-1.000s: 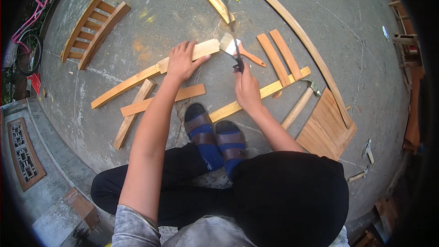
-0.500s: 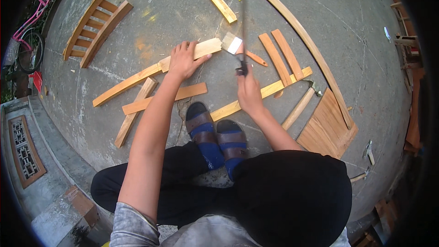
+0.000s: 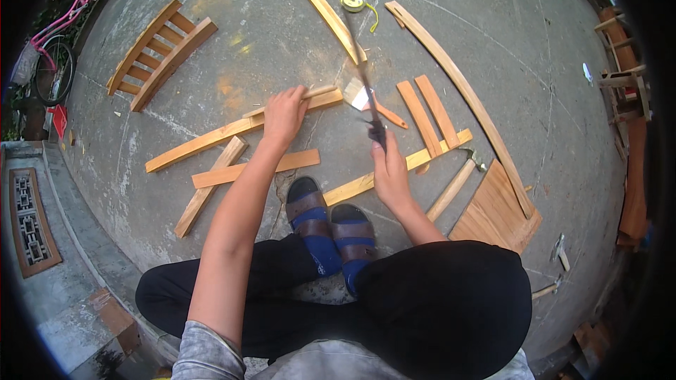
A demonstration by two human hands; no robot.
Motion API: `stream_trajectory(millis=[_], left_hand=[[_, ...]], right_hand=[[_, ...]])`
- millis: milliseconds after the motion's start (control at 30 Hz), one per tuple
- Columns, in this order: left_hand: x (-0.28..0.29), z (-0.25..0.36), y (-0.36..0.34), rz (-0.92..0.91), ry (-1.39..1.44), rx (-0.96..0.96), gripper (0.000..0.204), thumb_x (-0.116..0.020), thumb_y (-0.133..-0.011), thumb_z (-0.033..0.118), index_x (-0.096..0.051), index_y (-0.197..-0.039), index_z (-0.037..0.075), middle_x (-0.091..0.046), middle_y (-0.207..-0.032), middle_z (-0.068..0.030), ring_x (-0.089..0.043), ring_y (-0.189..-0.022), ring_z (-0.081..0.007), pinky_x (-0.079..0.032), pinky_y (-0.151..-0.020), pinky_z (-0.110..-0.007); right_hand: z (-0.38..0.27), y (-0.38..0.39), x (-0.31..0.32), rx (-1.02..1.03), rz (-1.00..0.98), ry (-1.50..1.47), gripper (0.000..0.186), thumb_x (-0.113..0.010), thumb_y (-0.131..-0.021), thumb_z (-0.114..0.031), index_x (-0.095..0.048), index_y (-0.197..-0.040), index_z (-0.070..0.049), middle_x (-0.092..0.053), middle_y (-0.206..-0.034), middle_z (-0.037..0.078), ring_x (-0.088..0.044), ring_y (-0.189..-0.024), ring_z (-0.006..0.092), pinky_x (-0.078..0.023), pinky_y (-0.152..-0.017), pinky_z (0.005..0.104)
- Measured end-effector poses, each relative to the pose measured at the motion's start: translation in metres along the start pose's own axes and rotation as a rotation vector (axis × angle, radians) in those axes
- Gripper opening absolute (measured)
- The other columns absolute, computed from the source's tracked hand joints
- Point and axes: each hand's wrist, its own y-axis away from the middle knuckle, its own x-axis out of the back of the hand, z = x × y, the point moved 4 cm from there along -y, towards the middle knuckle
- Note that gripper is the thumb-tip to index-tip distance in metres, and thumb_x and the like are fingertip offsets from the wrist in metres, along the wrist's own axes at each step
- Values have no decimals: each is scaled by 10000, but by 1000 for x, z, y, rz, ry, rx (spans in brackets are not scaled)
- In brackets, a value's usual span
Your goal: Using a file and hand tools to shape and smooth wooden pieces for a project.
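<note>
My left hand (image 3: 284,118) is closed on a short wooden board (image 3: 321,91), which stands edge-up above the right part of a long wooden bar (image 3: 201,146) on the ground. My right hand (image 3: 391,172) is wrapped round the black handle of a long, thin-bladed tool (image 3: 363,63). Its dark blade points up and away, seen nearly edge-on and slightly blurred, so I cannot tell its exact kind. Behind that blade lies a wide paintbrush (image 3: 389,116) with an orange handle.
Around lie a tape measure (image 3: 353,3), a hammer (image 3: 454,186), two short slats (image 3: 420,119), a curved wooden rail (image 3: 461,95), a flat wooden panel (image 3: 496,212) and a slatted frame (image 3: 162,53). Crossed wooden pieces (image 3: 257,168) are left of my sandalled feet (image 3: 331,229).
The short board has turned from flat to edge-up in my left hand. The tool in my right hand has tilted, its far end swinging left. The whole view has shifted slightly.
</note>
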Motion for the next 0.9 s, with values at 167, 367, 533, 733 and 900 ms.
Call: stream_trajectory(millis=[167, 367, 533, 733, 900], left_hand=[[-20, -5, 5, -8, -17, -115, 427, -619, -1042, 266, -596, -1451, 146, -662, -1354, -169, -638, -1196, -369, -492, -1038, -453], [-32, -4, 22, -15, -147, -109, 507, -522, -1092, 362, -494, -1571, 200, -490, -1568, -185, -488, -1412, -365, -383, -1178, -489], [-21, -2, 12, 17, -81, -142, 505, -612, -1044, 359, -563, -1522, 203, -595, -1394, -184, -549, -1307, -370, -431, -1119, -483], [-20, -6, 12, -12, 83, -32, 551, -674, -997, 370, -595, -1467, 92, -616, -1335, -182, -586, -1249, -358, -482, -1073, -447], [-16, 10, 2, -8, 189, 7, 607, -704, -977, 385, -586, -1450, 24, -608, -1355, -182, -595, -1237, -354, -485, -1076, -440]], right_hand=[[39, 4, -1, 18, -25, 150, 393, -477, -1102, -254, -504, -1411, -13, -688, -976, 322, -675, -932, 528, -502, -783, 556], [59, 19, -12, -81, -101, 177, 361, -470, -1112, -307, -525, -1278, 9, -687, -996, 346, -660, -998, 540, -502, -825, 571], [44, 14, -9, -29, 13, 107, 372, -437, -1126, -331, -529, -1249, 8, -688, -978, 334, -667, -975, 536, -498, -805, 576], [45, 24, -16, -156, -132, 243, 414, -438, -1127, -318, -515, -1299, 50, -673, -915, 311, -670, -835, 502, -493, -703, 537], [24, 24, 1, 157, 175, 34, 387, -460, -1117, -267, -508, -1319, 60, -645, -808, 304, -657, -762, 499, -477, -654, 552]])
